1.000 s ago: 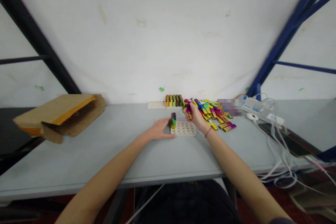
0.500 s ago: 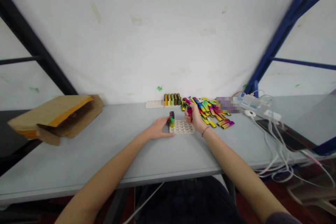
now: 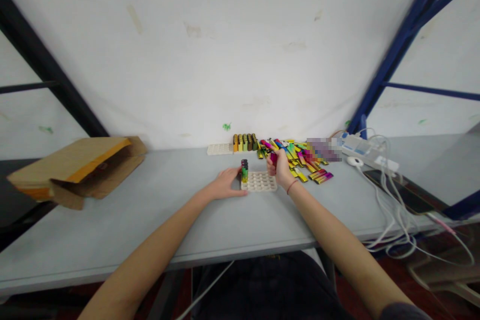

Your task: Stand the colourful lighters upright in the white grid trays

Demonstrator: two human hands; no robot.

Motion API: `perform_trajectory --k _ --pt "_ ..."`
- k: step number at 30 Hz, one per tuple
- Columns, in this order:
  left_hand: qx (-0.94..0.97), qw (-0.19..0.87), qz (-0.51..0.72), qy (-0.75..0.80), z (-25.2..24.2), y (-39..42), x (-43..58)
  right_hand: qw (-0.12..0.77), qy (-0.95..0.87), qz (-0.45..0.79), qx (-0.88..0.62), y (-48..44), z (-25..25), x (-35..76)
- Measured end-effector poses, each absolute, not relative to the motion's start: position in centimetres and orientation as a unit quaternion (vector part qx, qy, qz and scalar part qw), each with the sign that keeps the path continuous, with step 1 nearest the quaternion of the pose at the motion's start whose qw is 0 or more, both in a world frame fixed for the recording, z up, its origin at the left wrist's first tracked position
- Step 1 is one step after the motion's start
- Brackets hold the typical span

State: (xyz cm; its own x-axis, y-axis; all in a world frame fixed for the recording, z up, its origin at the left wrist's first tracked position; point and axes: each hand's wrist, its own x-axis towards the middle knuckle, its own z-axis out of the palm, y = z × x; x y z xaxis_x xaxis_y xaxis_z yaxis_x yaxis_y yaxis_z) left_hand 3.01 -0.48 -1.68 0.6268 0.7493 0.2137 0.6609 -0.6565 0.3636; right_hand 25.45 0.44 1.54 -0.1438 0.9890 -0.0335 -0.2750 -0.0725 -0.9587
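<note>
A small white tray point(image 3: 260, 183) with round holes lies on the grey table point(image 3: 150, 210). A couple of colourful lighters point(image 3: 244, 170) stand upright at its left end. My left hand point(image 3: 225, 184) rests flat against the tray's left side, fingers stretched toward it. My right hand point(image 3: 279, 170) is closed around a magenta lighter point(image 3: 273, 158), held upright over the tray's right end. Just behind and to the right lies a heap of several bright lighters point(image 3: 300, 157).
A second white tray point(image 3: 219, 149) with a row of yellow-orange lighters point(image 3: 245, 142) sits at the wall. An open cardboard box point(image 3: 77, 167) lies at the left. A power strip point(image 3: 365, 152), white cables point(image 3: 390, 205) and a dark phone point(image 3: 397, 187) occupy the right.
My right hand has drawn the lighter back from the heap toward the tray's right end. The left hand has stayed against the tray.
</note>
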Motion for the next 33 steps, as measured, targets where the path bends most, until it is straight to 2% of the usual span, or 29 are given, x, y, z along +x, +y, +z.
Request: perform_trajectory --k 8,33 --pt "0.894 0.121 0.177 0.394 -1.72 -0.48 3.01 0.525 -0.383 0.618 -0.442 0.50 1.49 25.22" --pt "0.891 0.133 0.189 0.390 -1.53 -0.58 2.99 0.487 -0.436 0.630 -0.420 -0.20 1.84 24.46"
